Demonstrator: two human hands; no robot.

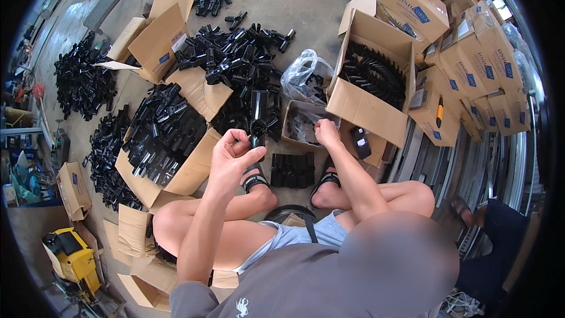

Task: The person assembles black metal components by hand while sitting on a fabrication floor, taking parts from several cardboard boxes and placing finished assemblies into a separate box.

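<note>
My left hand pinches a glossy black tube-shaped fitting by its lower end. The tube stands upright above the floor, its wider end away from me. My right hand is at the near right edge of a small open cardboard box, fingers curled together. Whatever they may hold is too small or hidden to make out. Clear plastic lines that box. Between my feet, several black fittings lie side by side in a neat block.
Loose black fittings are heaped beyond my left hand. An open carton at left holds more. At right, a large carton contains stacked black parts. A black device lies beside it; closed cartons are piled behind.
</note>
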